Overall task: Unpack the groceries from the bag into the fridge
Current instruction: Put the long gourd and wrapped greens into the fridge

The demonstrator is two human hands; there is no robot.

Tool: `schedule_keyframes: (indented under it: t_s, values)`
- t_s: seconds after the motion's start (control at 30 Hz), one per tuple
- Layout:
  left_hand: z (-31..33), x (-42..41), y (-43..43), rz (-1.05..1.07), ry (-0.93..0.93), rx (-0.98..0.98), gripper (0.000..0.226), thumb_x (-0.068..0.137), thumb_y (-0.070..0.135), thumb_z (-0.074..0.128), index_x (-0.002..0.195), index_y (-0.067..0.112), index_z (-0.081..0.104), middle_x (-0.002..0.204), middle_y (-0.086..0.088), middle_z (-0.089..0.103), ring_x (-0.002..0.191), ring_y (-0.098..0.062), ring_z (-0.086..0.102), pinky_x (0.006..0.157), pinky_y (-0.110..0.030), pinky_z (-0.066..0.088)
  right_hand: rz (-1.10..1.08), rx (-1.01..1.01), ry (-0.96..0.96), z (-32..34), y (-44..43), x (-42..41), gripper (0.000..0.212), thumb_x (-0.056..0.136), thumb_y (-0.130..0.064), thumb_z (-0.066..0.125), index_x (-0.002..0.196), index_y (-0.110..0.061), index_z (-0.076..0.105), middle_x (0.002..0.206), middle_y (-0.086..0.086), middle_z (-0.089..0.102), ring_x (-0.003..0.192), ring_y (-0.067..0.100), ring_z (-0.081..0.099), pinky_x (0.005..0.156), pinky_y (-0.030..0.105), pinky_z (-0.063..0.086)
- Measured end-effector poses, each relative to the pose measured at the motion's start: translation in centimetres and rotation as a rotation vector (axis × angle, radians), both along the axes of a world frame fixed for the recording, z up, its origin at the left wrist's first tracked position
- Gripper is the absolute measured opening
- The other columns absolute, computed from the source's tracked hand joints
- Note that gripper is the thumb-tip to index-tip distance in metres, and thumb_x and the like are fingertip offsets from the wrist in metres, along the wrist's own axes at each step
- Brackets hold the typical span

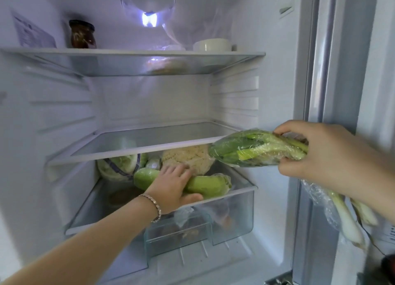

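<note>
The fridge stands open in front of me. My left hand (171, 186) lies on a long pale-green vegetable (209, 185) in the pulled-out clear drawer (233, 212), fingers wrapped over it. Behind it in the drawer sit a cauliflower (188, 156) and a wrapped cabbage (119, 167). My right hand (320, 154) grips a bundle of leafy greens in cling film (254, 149), held level at the drawer's right side, just under the lower glass shelf (149, 141). A bunch of leeks in plastic (342, 216) hangs below my right wrist.
The lower glass shelf holds nothing. The upper glass shelf (132, 54) carries a dark jar (82, 34), a clear plastic bag (171, 39) and a white bowl (212, 45). A smaller clear box (177, 233) sits under the drawer. The fridge's right wall and frame (310, 92) are close to my right hand.
</note>
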State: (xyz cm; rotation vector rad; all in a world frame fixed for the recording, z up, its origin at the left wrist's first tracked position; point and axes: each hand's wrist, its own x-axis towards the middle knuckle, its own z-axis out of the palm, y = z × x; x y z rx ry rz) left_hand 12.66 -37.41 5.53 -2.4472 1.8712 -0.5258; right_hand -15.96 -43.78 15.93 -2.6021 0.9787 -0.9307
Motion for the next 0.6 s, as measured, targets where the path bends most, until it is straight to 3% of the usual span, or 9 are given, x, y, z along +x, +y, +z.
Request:
schedule_keyframes:
  t_s: [0.07, 0.13, 0.2, 0.37, 0.5, 0.6]
  values:
    - [-0.7, 1.3, 1.6, 0.101, 0.083, -0.04, 0.094, 0.067, 0.084, 0.005, 0.145, 0.034, 0.016, 0.153, 0.001, 0.015, 0.141, -0.022, 0.014, 0.117, -0.048, 0.007, -0.002, 0.007, 0.001, -0.1, -0.1, 0.0, 0.029, 0.056, -0.036, 0.064, 0.079, -0.049, 0.052, 0.072, -0.022, 0.063, 0.061, 0.002, 0.058, 0.06, 0.028, 0.051]
    - [-1.2, 2.2, 2.7, 0.174, 0.189, -0.041, 0.07, 0.083, 0.071, 0.029, 0.145, 0.043, 0.01, 0.155, 0.002, 0.005, 0.144, -0.023, -0.004, 0.113, -0.058, 0.0, 0.002, 0.007, 0.01, -0.2, 0.0, 0.0, 0.034, 0.055, -0.037, 0.063, 0.085, -0.049, 0.054, 0.074, -0.02, 0.064, 0.062, 0.004, 0.059, 0.061, 0.03, 0.052]
    - [-1.2, 2.3, 2.7, 0.18, 0.289, -0.049, 0.063, 0.088, 0.058, 0.042, 0.142, 0.048, 0.011, 0.155, 0.004, 0.003, 0.144, -0.023, -0.012, 0.109, -0.064, -0.001, 0.005, 0.004, 0.028, -0.2, 0.1, 0.1, 0.039, 0.057, -0.036, 0.065, 0.092, -0.048, 0.055, 0.077, -0.019, 0.064, 0.063, 0.005, 0.06, 0.062, 0.03, 0.052]
    - [-1.5, 1.5, -0.1, 0.208, 0.333, -0.11, 0.058, 0.088, 0.057, 0.044, 0.14, 0.048, 0.019, 0.153, 0.004, 0.01, 0.144, -0.023, -0.008, 0.107, -0.069, 0.001, -0.018, -0.015, 0.048, -0.1, -0.1, 0.2, 0.037, 0.063, -0.033, 0.067, 0.095, -0.047, 0.055, 0.077, -0.017, 0.064, 0.063, 0.003, 0.058, 0.062, 0.029, 0.051]
    - [-1.9, 0.6, -2.2, 0.251, 0.297, -0.119, 0.061, 0.088, 0.062, 0.038, 0.142, 0.05, 0.012, 0.155, 0.004, 0.008, 0.144, -0.024, -0.007, 0.106, -0.07, -0.001, -0.018, -0.034, 0.063, -0.5, -0.2, 0.3, 0.04, 0.066, -0.032, 0.068, 0.101, -0.045, 0.055, 0.076, -0.014, 0.063, 0.068, 0.007, 0.057, 0.065, 0.03, 0.05]
    - [-1.9, -0.4, -3.2, 0.288, 0.268, -0.124, 0.07, 0.087, 0.065, 0.035, 0.146, 0.04, 0.008, 0.157, 0.004, 0.003, 0.144, -0.025, -0.009, 0.106, -0.069, 0.001, -0.018, -0.059, 0.058, -0.6, -0.2, 0.4, 0.039, 0.067, -0.032, 0.067, 0.102, -0.044, 0.055, 0.079, -0.013, 0.063, 0.071, 0.009, 0.058, 0.066, 0.03, 0.049]
